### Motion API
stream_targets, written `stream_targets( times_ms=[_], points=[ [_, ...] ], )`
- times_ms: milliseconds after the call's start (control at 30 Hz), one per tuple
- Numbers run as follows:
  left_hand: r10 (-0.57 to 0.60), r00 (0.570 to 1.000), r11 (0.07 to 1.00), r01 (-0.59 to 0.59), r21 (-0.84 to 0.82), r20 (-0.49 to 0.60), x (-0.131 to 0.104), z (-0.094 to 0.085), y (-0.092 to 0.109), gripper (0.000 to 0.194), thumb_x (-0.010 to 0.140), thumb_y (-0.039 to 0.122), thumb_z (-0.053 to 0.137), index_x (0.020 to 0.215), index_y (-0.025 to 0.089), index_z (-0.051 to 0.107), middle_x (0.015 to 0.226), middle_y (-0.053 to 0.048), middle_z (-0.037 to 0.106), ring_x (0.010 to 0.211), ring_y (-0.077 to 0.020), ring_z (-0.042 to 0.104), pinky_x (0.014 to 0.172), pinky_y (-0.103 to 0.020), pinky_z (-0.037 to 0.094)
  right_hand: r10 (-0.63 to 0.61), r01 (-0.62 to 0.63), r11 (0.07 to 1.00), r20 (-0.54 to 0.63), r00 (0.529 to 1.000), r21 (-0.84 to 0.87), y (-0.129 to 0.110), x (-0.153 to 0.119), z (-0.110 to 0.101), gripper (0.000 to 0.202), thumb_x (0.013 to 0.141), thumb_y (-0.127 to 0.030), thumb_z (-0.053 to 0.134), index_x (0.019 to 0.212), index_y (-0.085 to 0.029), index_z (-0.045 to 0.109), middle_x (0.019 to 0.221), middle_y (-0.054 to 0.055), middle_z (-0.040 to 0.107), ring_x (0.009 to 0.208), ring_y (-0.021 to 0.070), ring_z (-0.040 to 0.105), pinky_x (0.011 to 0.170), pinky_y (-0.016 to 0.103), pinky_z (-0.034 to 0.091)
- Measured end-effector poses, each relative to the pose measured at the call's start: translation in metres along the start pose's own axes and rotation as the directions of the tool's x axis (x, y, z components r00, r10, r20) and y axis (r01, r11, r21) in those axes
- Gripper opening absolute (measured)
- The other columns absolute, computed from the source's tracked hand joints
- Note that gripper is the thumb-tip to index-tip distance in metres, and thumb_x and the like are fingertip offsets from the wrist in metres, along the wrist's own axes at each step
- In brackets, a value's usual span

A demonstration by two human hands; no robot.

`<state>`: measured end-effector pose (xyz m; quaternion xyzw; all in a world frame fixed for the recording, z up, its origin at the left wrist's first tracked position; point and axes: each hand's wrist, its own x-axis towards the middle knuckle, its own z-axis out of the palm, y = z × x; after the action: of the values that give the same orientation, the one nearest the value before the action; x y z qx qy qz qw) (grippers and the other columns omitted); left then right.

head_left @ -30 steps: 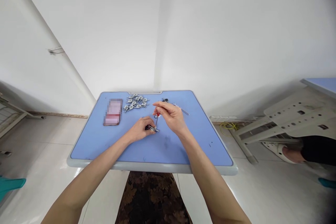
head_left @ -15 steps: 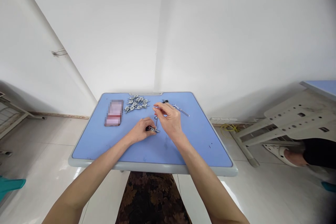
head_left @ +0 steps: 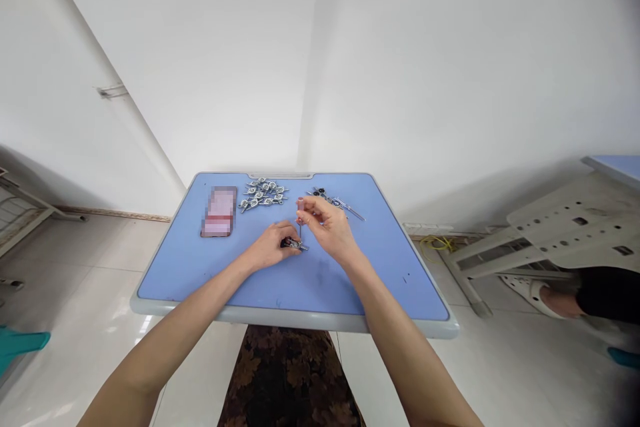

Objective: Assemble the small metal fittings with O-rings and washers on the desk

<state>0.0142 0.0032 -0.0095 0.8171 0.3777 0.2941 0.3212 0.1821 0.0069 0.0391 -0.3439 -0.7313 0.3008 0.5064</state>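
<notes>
On the blue tabletop point(head_left: 240, 290), my left hand point(head_left: 270, 246) is closed on a small metal part point(head_left: 296, 244) with a dark section, near the middle. My right hand point(head_left: 327, 227) pinches the reddish handle of a screwdriver point(head_left: 300, 205). The screwdriver stands upright, its thin shaft reaching down to the metal part; the exact contact of its tip is too small to tell. A pile of similar metal pieces point(head_left: 263, 193) lies behind my left hand. Behind my right hand are several dark round parts and metal pieces point(head_left: 320, 193), with thin silver rods point(head_left: 350, 207) beside them.
A phone with a blurred screen point(head_left: 219, 212) lies at the table's left. White wall stands behind the table. To the right are another desk point(head_left: 550, 227), a yellow cable point(head_left: 437, 242) and a person's foot in a white shoe point(head_left: 533, 293). A teal object point(head_left: 23, 341) is at lower left.
My right hand has shifted slightly right and its fingers have changed position, so the reddish handle now shows. More of the parts behind it are visible. My left hand keeps its hold.
</notes>
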Motion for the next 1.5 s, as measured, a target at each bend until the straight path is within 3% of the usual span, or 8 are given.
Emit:
stream_targets(
  times_ms=[100, 233, 500, 633, 833, 967, 1200, 1500],
  points=[
    [-0.009, 1.000, 1.000, 0.009, -0.001, 0.005, 0.000, 0.000, 0.000, 0.012, 0.076, 0.024, 0.069, 0.083, 0.016, 0.063, 0.090, -0.004, 0.061, 0.081, -0.0180, 0.057, 0.077, -0.030, 0.045, -0.013, 0.013, 1.000, 0.085, 0.996, -0.002, -0.004, 0.001, -0.009, 0.040, 0.090, -0.023, 0.050, 0.129, -0.028, 0.051, 0.085, 0.000, 0.057, 0.069, 0.0117, 0.059, 0.069, 0.030, 0.056],
    [-0.032, 0.999, 0.999, 0.032, 0.010, 0.010, 0.000, -0.001, 0.002, 0.012, 0.075, 0.025, 0.069, 0.084, 0.017, 0.064, 0.091, -0.004, 0.061, 0.082, -0.0184, 0.057, 0.077, -0.030, 0.045, -0.008, 0.009, 1.000, 0.154, 0.988, -0.010, -0.006, 0.002, -0.019, 0.033, 0.092, -0.023, 0.046, 0.122, -0.027, 0.056, 0.090, 0.002, 0.060, 0.075, 0.0133, 0.063, 0.073, 0.032, 0.055],
    [-0.028, 1.000, 1.000, 0.028, 0.003, -0.002, -0.001, -0.001, 0.004, 0.011, 0.075, 0.022, 0.069, 0.081, 0.016, 0.063, 0.089, -0.004, 0.061, 0.081, -0.0180, 0.057, 0.075, -0.029, 0.044, 0.084, -0.085, 0.996, -0.048, 0.995, -0.024, 0.000, 0.004, -0.014, 0.009, 0.081, -0.028, 0.062, 0.086, -0.021, 0.059, 0.069, -0.002, 0.054, 0.063, 0.0123, 0.056, 0.059, 0.026, 0.050],
    [-0.027, 1.000, 0.999, 0.027, 0.021, 0.000, -0.001, -0.001, 0.003, 0.012, 0.076, 0.025, 0.069, 0.082, 0.017, 0.063, 0.090, -0.004, 0.061, 0.082, -0.0184, 0.056, 0.076, -0.030, 0.044, 0.043, -0.055, 0.988, -0.086, 0.995, -0.147, -0.003, 0.003, -0.010, 0.007, 0.083, -0.024, 0.058, 0.090, -0.021, 0.058, 0.070, -0.001, 0.053, 0.062, 0.0126, 0.052, 0.058, 0.025, 0.048],
    [-0.030, 1.000, 0.999, 0.030, 0.023, -0.003, 0.000, -0.001, 0.003, 0.013, 0.075, 0.026, 0.069, 0.082, 0.017, 0.063, 0.089, -0.004, 0.061, 0.081, -0.0183, 0.056, 0.075, -0.030, 0.045, -0.033, 0.048, 0.984, 0.084, 0.996, -0.171, -0.008, -0.001, -0.017, 0.025, 0.094, -0.021, 0.040, 0.113, -0.023, 0.056, 0.103, 0.008, 0.062, 0.083, 0.0164, 0.062, 0.073, 0.032, 0.052],
    [-0.028, 1.000, 0.999, 0.028, 0.030, -0.005, -0.001, -0.001, 0.003, 0.012, 0.075, 0.024, 0.069, 0.081, 0.017, 0.063, 0.089, -0.003, 0.061, 0.079, -0.0174, 0.056, 0.076, -0.030, 0.044, 0.002, -0.004, 1.000, 0.160, 0.987, 0.013, -0.013, 0.002, -0.021, 0.030, 0.093, -0.019, 0.037, 0.115, -0.023, 0.058, 0.090, 0.004, 0.065, 0.079, 0.0138, 0.064, 0.074, 0.031, 0.054],
    [-0.038, 0.999, 0.999, 0.038, 0.016, -0.005, -0.001, -0.001, 0.005, 0.011, 0.073, 0.021, 0.070, 0.080, 0.017, 0.063, 0.089, -0.003, 0.060, 0.082, -0.0181, 0.056, 0.076, -0.030, 0.044, 0.087, -0.090, 0.994, -0.058, 0.995, -0.066, -0.009, 0.004, -0.016, 0.016, 0.085, -0.019, 0.052, 0.091, -0.022, 0.067, 0.072, -0.001, 0.066, 0.064, 0.0136, 0.066, 0.063, 0.027, 0.053],
    [-0.024, 0.999, 0.999, 0.024, 0.028, -0.024, -0.002, -0.001, 0.008, 0.009, 0.076, 0.020, 0.068, 0.079, 0.017, 0.061, 0.088, -0.003, 0.060, 0.081, -0.0175, 0.056, 0.076, -0.030, 0.044, -0.038, -0.011, 0.932, -0.130, 0.991, -0.363, -0.013, 0.000, -0.003, 0.020, 0.089, -0.019, 0.050, 0.099, -0.022, 0.066, 0.086, 0.004, 0.069, 0.062, 0.0144, 0.064, 0.063, 0.028, 0.050]
  ],
)
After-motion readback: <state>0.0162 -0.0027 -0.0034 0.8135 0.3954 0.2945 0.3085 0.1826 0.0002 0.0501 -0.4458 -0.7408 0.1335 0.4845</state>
